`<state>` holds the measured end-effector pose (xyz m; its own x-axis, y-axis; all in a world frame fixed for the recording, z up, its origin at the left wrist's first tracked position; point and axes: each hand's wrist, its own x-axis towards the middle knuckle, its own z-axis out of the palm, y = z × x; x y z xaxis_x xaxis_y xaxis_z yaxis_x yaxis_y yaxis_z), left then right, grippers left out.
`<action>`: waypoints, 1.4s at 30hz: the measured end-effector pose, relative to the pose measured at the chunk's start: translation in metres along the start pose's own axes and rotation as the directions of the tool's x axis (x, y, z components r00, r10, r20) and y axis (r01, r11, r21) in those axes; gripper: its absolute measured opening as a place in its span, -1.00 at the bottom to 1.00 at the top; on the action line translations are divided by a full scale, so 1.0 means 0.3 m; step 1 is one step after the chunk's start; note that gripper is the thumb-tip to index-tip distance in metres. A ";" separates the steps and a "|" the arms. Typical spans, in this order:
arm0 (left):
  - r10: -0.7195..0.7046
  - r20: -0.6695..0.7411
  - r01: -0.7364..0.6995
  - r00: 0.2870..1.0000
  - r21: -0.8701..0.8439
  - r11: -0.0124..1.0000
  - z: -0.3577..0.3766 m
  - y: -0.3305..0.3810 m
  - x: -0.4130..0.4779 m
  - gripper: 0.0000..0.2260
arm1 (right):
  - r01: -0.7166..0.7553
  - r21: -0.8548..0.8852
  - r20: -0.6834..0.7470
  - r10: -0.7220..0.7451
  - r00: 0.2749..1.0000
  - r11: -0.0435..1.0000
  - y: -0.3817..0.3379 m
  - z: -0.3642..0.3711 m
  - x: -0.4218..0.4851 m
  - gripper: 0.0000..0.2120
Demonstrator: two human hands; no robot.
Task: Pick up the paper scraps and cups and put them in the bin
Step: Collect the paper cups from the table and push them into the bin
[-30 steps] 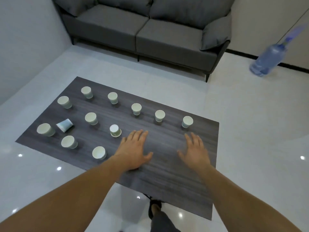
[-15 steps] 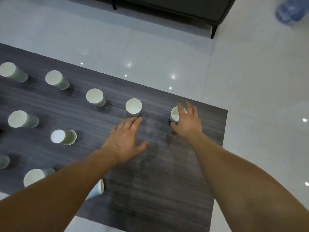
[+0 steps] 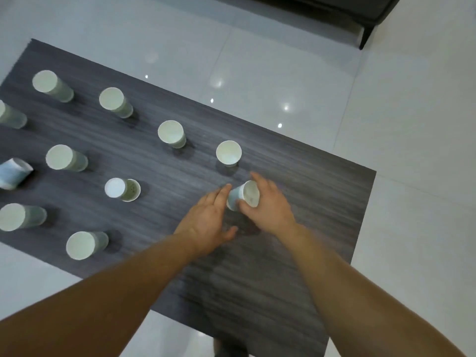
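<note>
Paper cups dot the left half of a dark wood-grain bench [image 3: 283, 292]. At its left edge a bluish cup [image 3: 14, 173] lies on its side, between two upright cups that the frame cuts off: the farther edge cup [image 3: 10, 115] and the nearer edge cup [image 3: 19, 217]. Further right stand the far corner cup [image 3: 51, 86], a middle cup [image 3: 64, 158] and, by the near edge, a front cup [image 3: 85, 244]. Next come a far-edge cup [image 3: 114, 101] and an odd cup [image 3: 122, 189] that turns its white base to the camera, well apart from the others. Toward the bench's middle stand a central cup [image 3: 172, 134] and a lone cup [image 3: 228, 153]. Just nearer than the lone cup, the person's left grip [image 3: 208, 217] hovers released, fingers straight, its fingertips just beside the base of a tilted cup [image 3: 243, 195]; whether they touch is unclear. The right grip [image 3: 268, 204] grasps that tilted cup, fingers and thumb curled round its wall, with the mouth turned up and to the right above the bench's right half. Beyond the right edge lies a pale tiled floor [image 3: 412, 124], with the foot of a dark sofa [image 3: 365, 11] in the top corner.
</note>
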<state>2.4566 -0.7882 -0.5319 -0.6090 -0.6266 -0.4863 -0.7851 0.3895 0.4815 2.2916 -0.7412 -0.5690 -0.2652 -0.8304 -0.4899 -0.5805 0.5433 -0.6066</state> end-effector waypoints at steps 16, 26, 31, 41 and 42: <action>-0.383 -0.180 0.312 0.906 -0.327 0.892 0.022 -0.641 -0.656 -0.10 | 0.419 -0.352 0.458 -0.236 0.857 0.837 -0.335 0.631 -0.236 -0.15; -0.389 -0.377 0.312 0.841 -0.250 0.917 0.151 -0.882 -0.856 -0.29 | 0.428 -0.614 0.331 -0.276 0.902 0.663 -0.298 0.962 -0.235 -0.34; -0.329 -0.384 0.228 0.863 -0.284 0.931 0.062 -0.833 -0.883 -0.24 | 0.286 -0.571 0.135 -0.256 0.957 0.769 -0.391 0.866 -0.344 -0.22; 0.125 -0.390 -0.167 0.912 -0.078 0.983 -0.275 -0.411 -0.944 -0.25 | -0.047 -0.256 -0.287 -0.029 0.958 0.966 -0.549 0.471 -0.857 -0.19; 0.169 -0.367 -0.207 0.915 -0.067 0.976 -0.283 -0.349 -0.955 -0.26 | -0.086 -0.242 -0.330 0.001 0.944 0.967 -0.539 0.439 -0.927 -0.20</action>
<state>2.7228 -0.7069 -0.3809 -0.6487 -0.7550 -0.0962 -0.6328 0.4648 0.6192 2.5604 -0.5820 -0.4171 -0.5051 -0.8240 -0.2567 -0.7243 0.5665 -0.3931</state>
